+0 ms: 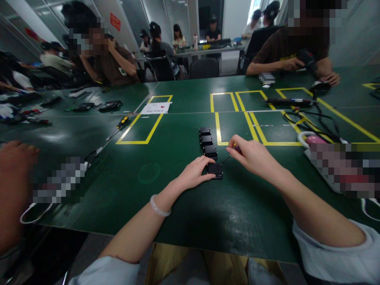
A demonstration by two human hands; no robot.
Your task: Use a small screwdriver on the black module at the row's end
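On the green table, my left hand [194, 173] grips a small black box [214, 169] from its left side, between thumb and fingers. My right hand [252, 154] is closed around the handle of a screwdriver [227, 160]. The screwdriver's thin shaft slants down to the left, and its tip is at or near the right edge of that box. Past my left fingers, more black boxes of the same kind [210, 151] stand in a row leading away from me. What the far side of the held box looks like is hidden.
Yellow tape [218, 128] marks rectangles on the table [178, 206]. A yellow-black screwdriver [122, 122] and a paper sheet [156, 107] lie to the left. Black cables [322, 118] spread at the right. A person's arm [14, 190] reaches in at left; people sit opposite.
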